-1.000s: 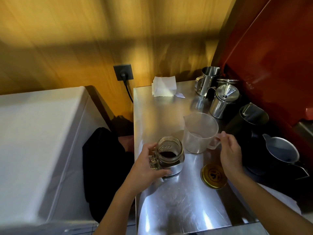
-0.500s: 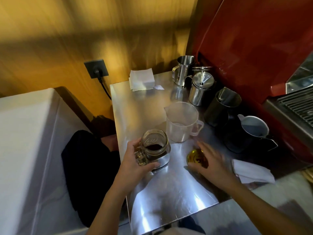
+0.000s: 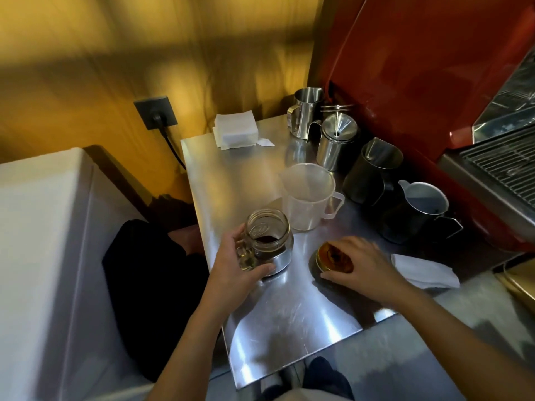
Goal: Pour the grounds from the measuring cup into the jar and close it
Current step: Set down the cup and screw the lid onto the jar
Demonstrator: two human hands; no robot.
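Observation:
A glass jar with a handle stands upright on the steel table, its mouth uncovered and dark coffee grounds inside. My left hand wraps around its handle side. The clear plastic measuring cup stands upright just behind and right of the jar, nothing visible inside, untouched. The gold jar lid lies flat on the table to the jar's right. My right hand lies over the lid, fingers curled around its edge, partly hiding it.
Several steel pitchers and a dark jug crowd the table's right back. A stack of white napkins lies at the back, a folded cloth right of my right hand. A red machine rises on the right.
My right hand left the measuring cup's handle, came down toward me and closed over the gold lid. The left hand stayed on the jar. The camera shifted right.

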